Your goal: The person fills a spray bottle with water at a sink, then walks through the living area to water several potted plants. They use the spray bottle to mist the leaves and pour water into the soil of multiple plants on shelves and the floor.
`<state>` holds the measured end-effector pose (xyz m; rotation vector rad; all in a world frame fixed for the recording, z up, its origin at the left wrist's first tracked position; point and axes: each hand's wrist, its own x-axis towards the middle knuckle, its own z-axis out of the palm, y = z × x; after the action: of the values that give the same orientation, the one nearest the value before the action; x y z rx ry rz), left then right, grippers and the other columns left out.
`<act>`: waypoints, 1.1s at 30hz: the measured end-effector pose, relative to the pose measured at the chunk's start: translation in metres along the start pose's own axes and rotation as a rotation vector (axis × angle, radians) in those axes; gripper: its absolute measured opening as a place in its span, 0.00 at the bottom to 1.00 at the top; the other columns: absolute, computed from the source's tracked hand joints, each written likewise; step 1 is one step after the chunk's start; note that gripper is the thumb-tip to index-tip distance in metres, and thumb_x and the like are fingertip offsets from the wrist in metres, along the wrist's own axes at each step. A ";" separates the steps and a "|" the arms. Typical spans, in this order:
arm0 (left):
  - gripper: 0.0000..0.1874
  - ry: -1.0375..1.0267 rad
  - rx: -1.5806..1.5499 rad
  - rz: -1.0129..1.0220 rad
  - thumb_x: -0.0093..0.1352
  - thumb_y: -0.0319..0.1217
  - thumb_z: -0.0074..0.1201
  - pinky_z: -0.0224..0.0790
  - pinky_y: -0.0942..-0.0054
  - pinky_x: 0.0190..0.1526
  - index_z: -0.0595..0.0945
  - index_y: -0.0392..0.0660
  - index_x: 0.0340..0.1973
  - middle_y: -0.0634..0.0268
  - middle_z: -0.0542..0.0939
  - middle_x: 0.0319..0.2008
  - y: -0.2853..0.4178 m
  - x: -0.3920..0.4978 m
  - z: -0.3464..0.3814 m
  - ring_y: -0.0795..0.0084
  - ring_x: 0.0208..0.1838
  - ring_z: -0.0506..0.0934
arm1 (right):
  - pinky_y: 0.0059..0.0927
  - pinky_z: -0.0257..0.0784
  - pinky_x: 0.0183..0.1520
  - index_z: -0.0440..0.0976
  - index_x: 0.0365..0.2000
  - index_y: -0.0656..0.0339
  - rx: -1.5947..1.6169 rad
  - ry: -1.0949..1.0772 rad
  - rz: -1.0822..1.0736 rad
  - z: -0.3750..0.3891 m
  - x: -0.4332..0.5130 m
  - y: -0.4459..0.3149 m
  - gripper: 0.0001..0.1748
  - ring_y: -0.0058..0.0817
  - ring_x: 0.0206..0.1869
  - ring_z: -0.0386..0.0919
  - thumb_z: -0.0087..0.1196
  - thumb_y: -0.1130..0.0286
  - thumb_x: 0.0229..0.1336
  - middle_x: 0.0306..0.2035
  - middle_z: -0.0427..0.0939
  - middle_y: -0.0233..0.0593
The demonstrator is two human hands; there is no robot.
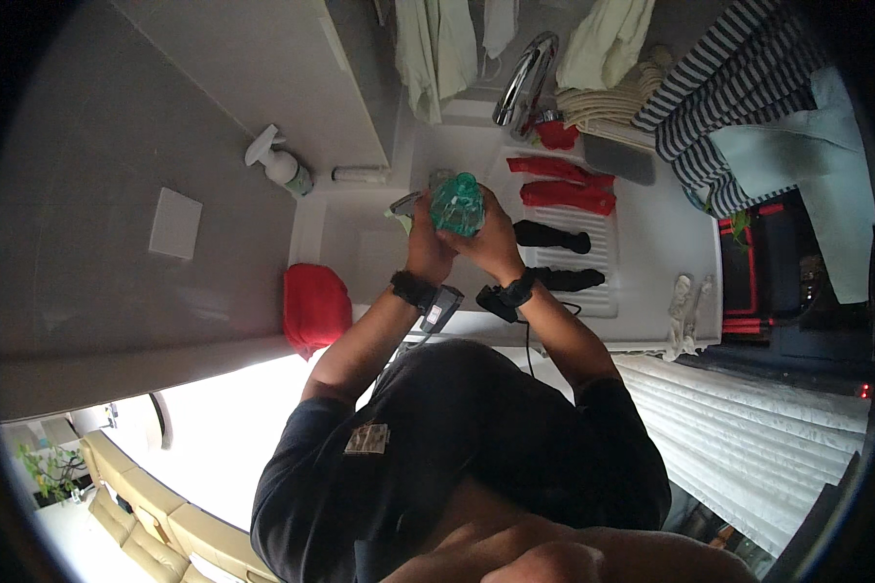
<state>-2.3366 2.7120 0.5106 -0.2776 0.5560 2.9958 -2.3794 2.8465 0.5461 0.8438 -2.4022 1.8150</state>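
Both hands meet over the white laundry sink [368, 273], around a clear green plastic bottle [458, 208] whose neck points away from me. My left hand [430, 248] grips it from the left and my right hand [492, 240] from the right. Just beyond my left fingers shows a small dark-edged object with a pale green part [404, 207]; whether that hand holds it I cannot tell. Right of my hands, a red pair of socks [569, 195] and a black sock [554, 237] lie on the ribbed washboard [605, 299], with another black sock [572, 279] nearer me.
A chrome faucet [529, 80] arches over the far side. A white spray bottle [283, 164] stands on the left ledge near a clear tube [359, 175]. Red cloth [315, 306] drapes over the left rim. Striped fabric [729, 109] hangs at right.
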 end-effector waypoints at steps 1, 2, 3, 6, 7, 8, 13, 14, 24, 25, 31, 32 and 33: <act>0.28 0.076 0.124 0.032 0.76 0.53 0.44 0.76 0.64 0.54 0.71 0.46 0.61 0.62 0.80 0.54 -0.003 -0.003 0.002 0.65 0.56 0.80 | 0.38 0.75 0.58 0.70 0.58 0.63 -0.027 0.019 -0.027 -0.001 -0.003 -0.003 0.44 0.41 0.55 0.80 0.77 0.53 0.44 0.52 0.80 0.46; 0.31 0.124 0.225 0.063 0.79 0.60 0.35 0.76 0.65 0.53 0.75 0.48 0.59 0.65 0.81 0.53 -0.005 -0.005 0.005 0.68 0.54 0.81 | 0.38 0.75 0.57 0.70 0.57 0.63 -0.055 0.029 -0.036 -0.002 -0.006 -0.006 0.43 0.40 0.54 0.81 0.77 0.53 0.44 0.51 0.80 0.46; 0.29 0.170 0.304 0.082 0.79 0.58 0.38 0.76 0.65 0.52 0.75 0.47 0.59 0.64 0.82 0.52 -0.005 -0.008 0.007 0.68 0.53 0.81 | 0.38 0.75 0.56 0.71 0.56 0.63 -0.082 0.037 -0.043 -0.003 -0.008 -0.009 0.43 0.39 0.54 0.81 0.77 0.53 0.44 0.50 0.81 0.45; 0.25 0.243 0.473 0.122 0.78 0.52 0.45 0.76 0.67 0.50 0.75 0.47 0.58 0.63 0.82 0.48 0.006 -0.021 0.010 0.68 0.51 0.82 | 0.38 0.76 0.55 0.72 0.55 0.63 -0.017 0.066 -0.102 -0.011 -0.014 -0.016 0.41 0.38 0.51 0.82 0.76 0.51 0.44 0.49 0.82 0.45; 0.23 0.273 0.526 0.138 0.78 0.50 0.48 0.76 0.67 0.49 0.75 0.47 0.58 0.63 0.83 0.47 0.012 -0.027 0.010 0.68 0.50 0.82 | 0.39 0.76 0.55 0.71 0.56 0.61 -0.040 0.065 -0.103 -0.015 -0.016 -0.016 0.41 0.39 0.52 0.82 0.76 0.54 0.44 0.49 0.82 0.44; 0.22 0.298 0.572 0.159 0.78 0.48 0.51 0.76 0.67 0.48 0.75 0.46 0.58 0.63 0.83 0.46 0.018 -0.034 0.010 0.68 0.50 0.83 | 0.40 0.76 0.56 0.71 0.57 0.60 -0.063 0.055 -0.116 -0.021 -0.018 -0.016 0.41 0.40 0.52 0.82 0.76 0.57 0.43 0.49 0.81 0.44; 0.22 0.302 0.587 0.287 0.77 0.44 0.52 0.71 0.75 0.38 0.74 0.45 0.61 0.66 0.80 0.35 0.060 -0.071 0.019 0.72 0.38 0.81 | 0.39 0.77 0.54 0.72 0.54 0.61 -0.123 0.037 -0.078 -0.044 -0.038 -0.010 0.39 0.41 0.51 0.82 0.76 0.59 0.42 0.47 0.81 0.45; 0.22 0.305 0.588 0.324 0.78 0.44 0.52 0.68 0.77 0.35 0.74 0.45 0.61 0.68 0.78 0.31 0.066 -0.078 0.026 0.74 0.34 0.79 | 0.39 0.77 0.53 0.70 0.56 0.61 -0.115 -0.033 -0.052 -0.048 -0.042 -0.009 0.42 0.43 0.51 0.82 0.77 0.59 0.41 0.49 0.80 0.46; 0.22 0.192 0.678 0.618 0.81 0.39 0.46 0.54 0.80 0.29 0.70 0.44 0.66 0.76 0.62 0.25 0.063 -0.118 0.082 0.83 0.26 0.60 | 0.41 0.75 0.56 0.70 0.58 0.62 -0.206 -0.181 -0.167 -0.046 -0.078 0.000 0.43 0.44 0.53 0.80 0.77 0.60 0.41 0.50 0.79 0.48; 0.22 0.176 0.699 0.620 0.81 0.39 0.46 0.54 0.80 0.29 0.70 0.43 0.66 0.76 0.61 0.25 0.060 -0.119 0.083 0.83 0.26 0.60 | 0.41 0.76 0.56 0.70 0.58 0.61 -0.218 -0.181 -0.178 -0.045 -0.078 0.003 0.43 0.45 0.53 0.80 0.77 0.61 0.41 0.51 0.79 0.48; 0.22 0.171 0.694 0.612 0.80 0.38 0.47 0.54 0.80 0.29 0.70 0.42 0.66 0.76 0.62 0.25 0.047 -0.125 0.083 0.84 0.26 0.60 | 0.43 0.75 0.57 0.68 0.60 0.61 -0.236 -0.199 -0.181 -0.043 -0.082 0.014 0.47 0.47 0.55 0.79 0.78 0.62 0.38 0.52 0.78 0.50; 0.22 0.176 0.686 0.615 0.80 0.38 0.47 0.55 0.80 0.29 0.71 0.42 0.66 0.76 0.62 0.25 0.046 -0.127 0.083 0.84 0.26 0.61 | 0.42 0.76 0.57 0.68 0.60 0.60 -0.231 -0.201 -0.179 -0.042 -0.083 0.015 0.46 0.46 0.55 0.79 0.78 0.62 0.39 0.52 0.79 0.49; 0.21 0.181 0.678 0.619 0.80 0.37 0.47 0.56 0.80 0.29 0.72 0.41 0.65 0.77 0.63 0.24 0.045 -0.127 0.083 0.84 0.25 0.61 | 0.42 0.76 0.57 0.68 0.60 0.61 -0.235 -0.200 -0.192 -0.042 -0.084 0.015 0.46 0.46 0.55 0.79 0.78 0.61 0.39 0.52 0.79 0.50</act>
<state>-2.2305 2.6942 0.6264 -0.3694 1.9163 3.0598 -2.3263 2.9208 0.5189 1.2290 -2.4802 1.4086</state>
